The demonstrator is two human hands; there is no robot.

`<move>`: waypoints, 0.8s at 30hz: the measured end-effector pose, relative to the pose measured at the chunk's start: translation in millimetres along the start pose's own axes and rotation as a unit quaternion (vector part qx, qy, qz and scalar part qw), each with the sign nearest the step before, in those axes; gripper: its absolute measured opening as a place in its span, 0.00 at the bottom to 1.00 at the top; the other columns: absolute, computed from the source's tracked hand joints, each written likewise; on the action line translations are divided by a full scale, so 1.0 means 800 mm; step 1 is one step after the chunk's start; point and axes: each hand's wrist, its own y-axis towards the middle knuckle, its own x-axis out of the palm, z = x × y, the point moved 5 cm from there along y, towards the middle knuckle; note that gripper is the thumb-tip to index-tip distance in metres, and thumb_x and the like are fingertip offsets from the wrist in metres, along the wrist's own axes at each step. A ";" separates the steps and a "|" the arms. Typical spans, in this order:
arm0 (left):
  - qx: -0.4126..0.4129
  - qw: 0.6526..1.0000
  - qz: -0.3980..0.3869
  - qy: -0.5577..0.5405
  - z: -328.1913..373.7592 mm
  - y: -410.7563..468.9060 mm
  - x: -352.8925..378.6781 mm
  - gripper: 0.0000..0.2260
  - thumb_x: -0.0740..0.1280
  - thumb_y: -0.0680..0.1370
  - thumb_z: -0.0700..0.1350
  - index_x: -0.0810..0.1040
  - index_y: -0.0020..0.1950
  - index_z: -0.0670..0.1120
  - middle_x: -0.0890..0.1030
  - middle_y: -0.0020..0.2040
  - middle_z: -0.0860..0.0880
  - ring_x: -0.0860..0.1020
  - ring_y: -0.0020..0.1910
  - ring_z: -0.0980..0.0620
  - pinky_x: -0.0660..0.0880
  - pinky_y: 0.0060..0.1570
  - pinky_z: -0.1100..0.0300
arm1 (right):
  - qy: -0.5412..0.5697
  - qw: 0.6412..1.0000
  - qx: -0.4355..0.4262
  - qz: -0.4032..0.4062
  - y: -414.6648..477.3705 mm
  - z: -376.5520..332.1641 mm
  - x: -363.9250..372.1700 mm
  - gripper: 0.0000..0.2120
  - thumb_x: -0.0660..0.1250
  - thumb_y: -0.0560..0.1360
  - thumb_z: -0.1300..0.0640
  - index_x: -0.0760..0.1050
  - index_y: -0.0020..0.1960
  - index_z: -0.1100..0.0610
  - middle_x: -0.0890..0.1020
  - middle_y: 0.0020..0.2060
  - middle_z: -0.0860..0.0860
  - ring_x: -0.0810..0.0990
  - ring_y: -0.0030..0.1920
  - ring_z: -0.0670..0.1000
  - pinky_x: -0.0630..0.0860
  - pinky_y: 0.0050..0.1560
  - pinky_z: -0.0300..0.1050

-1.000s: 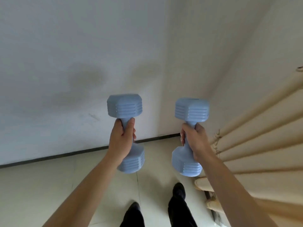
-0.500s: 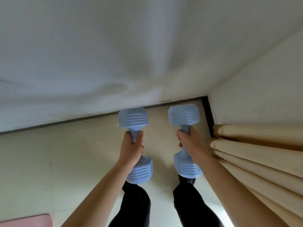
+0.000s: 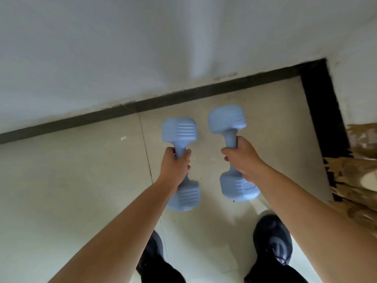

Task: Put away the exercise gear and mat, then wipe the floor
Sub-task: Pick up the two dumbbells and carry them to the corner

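— Pale tiled floor [image 3: 71,180], dark skirting [image 3: 183,97] at the foot of a white wall [image 3: 122,48]; the skirting turns a corner ahead and to the right. Head view, the only one. Entered?
— Entered. Item one?
— Left dumbbell [image 3: 179,129], blue, hexagonal heads. Location: in the left hand [image 3: 175,168], fingers and thumb wrapped round the bar at mid-length.
— Item two?
— Right dumbbell [image 3: 226,119], same pattern. Location: in the right hand [image 3: 242,160], clenched round the bar, knuckles up. The pair hang side by side, near but apart.
— Orientation?
— Long axes both run away from the person toward the wall, far heads just short of the skirting as seen from above. Left one nearly straight ahead; right one canted a little to the left at its far head. Whether either near head touches the tile, I cannot tell; my reading is both are carried clear of it.
— And the spot to set them down?
— A judgement only: the corner. It lies ahead and to the right of both hands, so the right hand is the nearer; its dumbbell would go down first, axis along the skirting, and the left beside it.
— Sundries?
— Tan drapery [image 3: 359,160], blurred, at the right edge beside that corner. Two dark shoes, left [image 3: 155,250] and right [image 3: 273,240], planted behind the weights.
— Mat?
— Not in view.
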 end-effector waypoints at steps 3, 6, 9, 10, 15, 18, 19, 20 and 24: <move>-0.004 0.999 0.003 -0.032 -0.002 0.047 0.023 0.05 0.66 0.78 0.43 0.70 0.47 0.45 0.75 0.37 0.45 0.74 0.35 0.46 0.71 0.36 0.53 | -0.003 0.999 -0.029 0.018 0.049 0.002 0.010 0.07 0.66 0.73 0.61 0.73 0.50 0.56 0.78 0.41 0.55 0.78 0.43 0.57 0.75 0.44 0.51; 0.005 0.998 0.013 -0.056 0.008 0.082 0.042 0.05 0.66 0.77 0.40 0.70 0.48 0.44 0.75 0.38 0.44 0.73 0.34 0.47 0.71 0.37 0.53 | -0.002 0.999 -0.048 0.024 0.084 -0.008 0.016 0.10 0.66 0.72 0.61 0.75 0.53 0.58 0.79 0.42 0.56 0.78 0.42 0.56 0.76 0.43 0.51; 0.015 0.996 0.008 -0.083 0.022 0.102 0.055 0.08 0.66 0.76 0.39 0.72 0.54 0.41 0.77 0.42 0.42 0.76 0.35 0.48 0.75 0.38 0.51 | 0.002 0.999 -0.047 0.022 0.106 -0.023 0.018 0.15 0.65 0.70 0.63 0.75 0.57 0.61 0.78 0.43 0.55 0.77 0.41 0.55 0.74 0.38 0.45; 0.017 0.995 0.006 -0.097 0.025 0.108 0.058 0.08 0.66 0.75 0.38 0.73 0.53 0.42 0.78 0.43 0.42 0.77 0.37 0.47 0.77 0.40 0.49 | 0.006 0.999 -0.044 0.020 0.112 -0.027 0.018 0.16 0.64 0.69 0.63 0.76 0.57 0.61 0.79 0.44 0.56 0.79 0.43 0.55 0.75 0.39 0.46; -0.002 0.992 -0.017 -0.123 0.035 0.111 0.062 0.11 0.66 0.73 0.38 0.75 0.55 0.43 0.80 0.47 0.41 0.79 0.43 0.43 0.78 0.46 0.49 | 0.006 1.000 -0.028 0.005 0.119 -0.037 0.012 0.23 0.60 0.64 0.60 0.76 0.58 0.60 0.81 0.51 0.60 0.81 0.51 0.61 0.80 0.53 0.56; 0.004 0.993 -0.023 -0.113 0.046 0.097 0.054 0.07 0.66 0.75 0.45 0.77 0.52 0.46 0.80 0.50 0.42 0.80 0.49 0.42 0.77 0.53 0.50 | -0.017 1.000 -0.022 -0.005 0.104 -0.046 0.001 0.23 0.61 0.70 0.58 0.73 0.66 0.58 0.79 0.56 0.56 0.79 0.54 0.58 0.77 0.53 0.51; 0.009 0.995 -0.019 -0.102 0.052 0.089 0.048 0.07 0.66 0.76 0.48 0.77 0.52 0.49 0.80 0.54 0.42 0.79 0.53 0.42 0.76 0.58 0.48 | -0.025 0.999 -0.030 -0.006 0.094 -0.052 -0.005 0.23 0.61 0.74 0.59 0.72 0.68 0.57 0.77 0.57 0.53 0.77 0.56 0.56 0.75 0.53 0.49; 0.018 0.995 -0.015 -0.095 0.062 0.077 0.041 0.09 0.64 0.77 0.50 0.77 0.56 0.52 0.80 0.58 0.45 0.79 0.55 0.44 0.75 0.60 0.47 | -0.032 0.998 -0.046 -0.007 0.082 -0.059 -0.012 0.23 0.60 0.77 0.59 0.70 0.71 0.55 0.75 0.59 0.51 0.75 0.59 0.54 0.74 0.57 0.48; 0.154 0.987 0.049 0.020 0.120 -0.006 -0.005 0.16 0.59 0.80 0.53 0.76 0.63 0.48 0.77 0.63 0.47 0.75 0.62 0.48 0.69 0.64 0.51 | -0.091 0.988 -0.125 0.018 0.011 -0.100 -0.054 0.24 0.59 0.81 0.59 0.65 0.77 0.53 0.72 0.72 0.52 0.70 0.72 0.53 0.64 0.74 0.49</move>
